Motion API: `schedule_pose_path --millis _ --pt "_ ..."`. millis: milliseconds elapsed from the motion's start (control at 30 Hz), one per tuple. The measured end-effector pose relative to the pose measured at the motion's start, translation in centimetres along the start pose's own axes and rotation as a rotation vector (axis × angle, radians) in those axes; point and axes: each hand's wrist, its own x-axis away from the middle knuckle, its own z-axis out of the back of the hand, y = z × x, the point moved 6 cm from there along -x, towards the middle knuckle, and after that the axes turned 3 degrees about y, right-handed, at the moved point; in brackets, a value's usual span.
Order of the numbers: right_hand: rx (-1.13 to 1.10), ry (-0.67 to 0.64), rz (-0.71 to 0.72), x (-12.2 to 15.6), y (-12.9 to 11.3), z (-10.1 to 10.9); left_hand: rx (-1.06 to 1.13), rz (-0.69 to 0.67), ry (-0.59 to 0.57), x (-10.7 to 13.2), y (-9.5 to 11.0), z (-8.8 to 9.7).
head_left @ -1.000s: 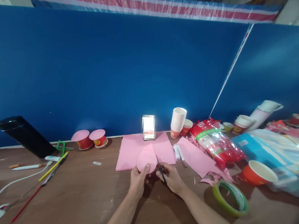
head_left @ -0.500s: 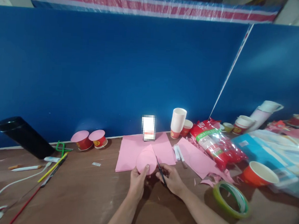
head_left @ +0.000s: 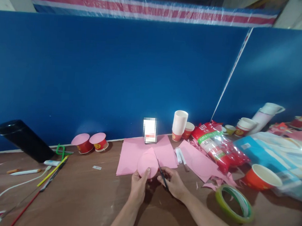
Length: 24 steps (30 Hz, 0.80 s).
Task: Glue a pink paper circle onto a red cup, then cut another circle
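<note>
My left hand (head_left: 139, 184) pinches a round piece of pink paper (head_left: 146, 163) at its lower edge, thumb on top. A pointed bit of paper sticks up from the far side of the circle. In my right hand (head_left: 173, 183) is a pair of scissors (head_left: 163, 177) with dark handles, the blades lying along the circle's right edge. How far the blades are apart is too small to tell. Beneath and beyond the circle lie pink paper sheets (head_left: 129, 155), with a blurred-out upright object (head_left: 150, 131) at their far edge.
Two red cups with pink tops (head_left: 82, 145) stand left by the blue partition (head_left: 117, 72), near a black bottle (head_left: 22, 140). To the right are stacked paper cups (head_left: 179, 125), a red bag of cups (head_left: 213, 145), pink scraps (head_left: 199, 161), an orange cup (head_left: 262, 177) and a tape roll (head_left: 234, 205).
The whole view has shifted slightly, with everything sitting a little lower in the picture. Both hands, the paper circle and the scissors keep nearly the same positions relative to one another.
</note>
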Motion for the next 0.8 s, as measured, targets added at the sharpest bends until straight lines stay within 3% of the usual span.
schedule_pose_path --millis 800 --pt "-0.029 -0.014 -0.039 0.06 0.05 -0.14 -0.044 -0.002 0.008 -0.39 -0.59 0.42"
